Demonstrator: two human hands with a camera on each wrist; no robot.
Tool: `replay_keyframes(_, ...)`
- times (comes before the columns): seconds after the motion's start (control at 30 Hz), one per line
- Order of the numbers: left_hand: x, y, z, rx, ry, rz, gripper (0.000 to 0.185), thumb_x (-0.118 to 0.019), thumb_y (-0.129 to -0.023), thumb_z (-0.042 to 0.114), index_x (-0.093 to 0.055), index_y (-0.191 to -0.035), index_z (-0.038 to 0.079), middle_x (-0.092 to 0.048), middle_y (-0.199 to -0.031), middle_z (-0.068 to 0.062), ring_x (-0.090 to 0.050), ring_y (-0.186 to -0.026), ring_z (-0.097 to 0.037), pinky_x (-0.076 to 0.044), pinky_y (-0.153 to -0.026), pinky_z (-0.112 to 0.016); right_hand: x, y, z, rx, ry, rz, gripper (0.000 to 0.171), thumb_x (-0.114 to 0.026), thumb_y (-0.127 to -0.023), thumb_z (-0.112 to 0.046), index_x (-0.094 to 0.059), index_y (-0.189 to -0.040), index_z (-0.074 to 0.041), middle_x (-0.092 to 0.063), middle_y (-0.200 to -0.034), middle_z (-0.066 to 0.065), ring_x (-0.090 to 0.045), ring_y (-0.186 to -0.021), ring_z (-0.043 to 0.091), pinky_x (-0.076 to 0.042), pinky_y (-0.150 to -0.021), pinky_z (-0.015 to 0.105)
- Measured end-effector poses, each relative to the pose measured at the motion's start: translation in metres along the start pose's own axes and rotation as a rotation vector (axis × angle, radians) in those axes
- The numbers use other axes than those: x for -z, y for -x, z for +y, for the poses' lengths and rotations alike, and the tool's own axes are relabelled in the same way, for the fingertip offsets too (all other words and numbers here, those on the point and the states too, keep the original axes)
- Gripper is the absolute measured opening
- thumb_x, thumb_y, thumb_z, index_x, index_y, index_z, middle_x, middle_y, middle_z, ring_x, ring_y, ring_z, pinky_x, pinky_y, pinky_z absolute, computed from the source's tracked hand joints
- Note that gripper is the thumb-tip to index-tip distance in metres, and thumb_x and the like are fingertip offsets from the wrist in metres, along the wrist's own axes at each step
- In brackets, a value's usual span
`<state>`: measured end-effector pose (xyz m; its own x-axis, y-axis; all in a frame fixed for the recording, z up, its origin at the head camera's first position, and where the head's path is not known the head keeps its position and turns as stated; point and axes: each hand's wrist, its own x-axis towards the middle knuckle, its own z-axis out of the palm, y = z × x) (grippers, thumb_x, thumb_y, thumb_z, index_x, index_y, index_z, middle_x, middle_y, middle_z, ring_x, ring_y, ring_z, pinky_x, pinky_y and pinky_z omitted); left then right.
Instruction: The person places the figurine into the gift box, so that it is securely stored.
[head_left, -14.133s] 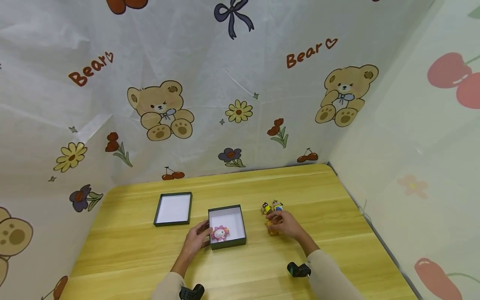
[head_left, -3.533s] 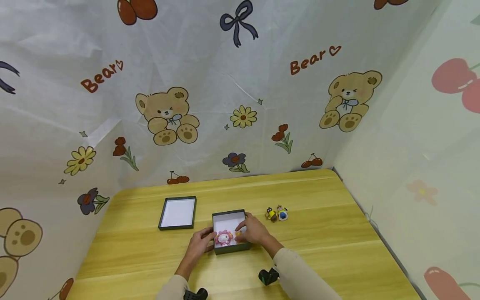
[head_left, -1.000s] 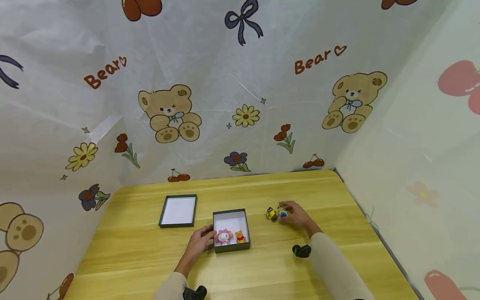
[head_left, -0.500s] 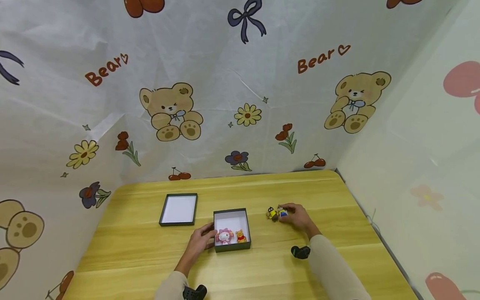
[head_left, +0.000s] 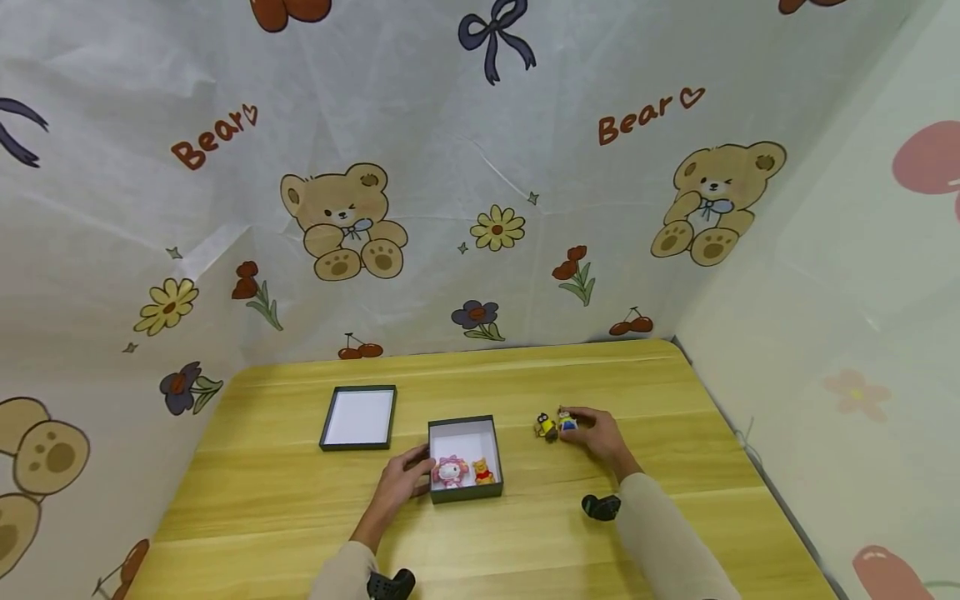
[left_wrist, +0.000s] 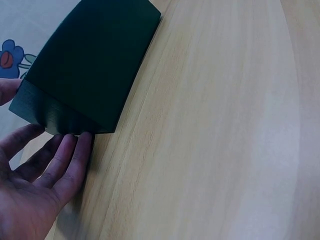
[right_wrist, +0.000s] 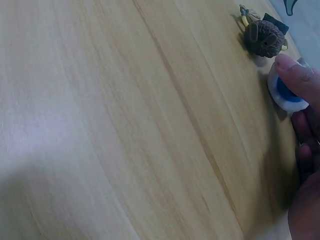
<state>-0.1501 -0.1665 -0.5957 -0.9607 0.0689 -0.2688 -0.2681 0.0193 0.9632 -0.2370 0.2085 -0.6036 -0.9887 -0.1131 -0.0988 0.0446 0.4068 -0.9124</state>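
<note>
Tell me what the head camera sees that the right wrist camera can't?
Only the head view shows the box with a pink toy and an orange bear inside, the lid, and the left hand touching the box. Only the right wrist view shows, close up, a fingertip pressed on the blue toy. Both show the table, the right hand, the blue toy and the brown-and-yellow toy beside it.
</note>
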Motion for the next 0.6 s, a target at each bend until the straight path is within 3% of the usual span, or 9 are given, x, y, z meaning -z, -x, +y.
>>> replay_keyframes(0.33,-0.001,0.003,0.004,-0.01,0.009,-0.007,0.054,-0.058,-0.097,0.016,-0.04,-0.139,-0.013,-0.047,-0.136,-0.032,-0.056,-0.114,-0.031,-0.056,-0.084,-0.039,-0.002,-0.003,0.0,-0.039,-0.014,0.051,0.044,-0.081,-0.078,-0.013,-0.063,-0.117,-0.003,-0.062,-0.116,0.017,-0.058,-0.1,0.028,-0.052,-0.077,0.033)
replay_keyframes(0.6,-0.004,0.021,0.032,-0.007,0.007,-0.025,0.051,-0.055,-0.097,0.009,-0.038,-0.138,-0.017,-0.045,-0.135,-0.036,-0.055,-0.114,-0.035,-0.055,-0.087,-0.043,0.0,-0.001,-0.005,-0.046,0.011,0.088,0.042,-0.081,-0.077,-0.01,-0.06,-0.112,0.0,-0.06,-0.109,0.017,-0.056,-0.093,0.026,-0.05,-0.074,0.03)
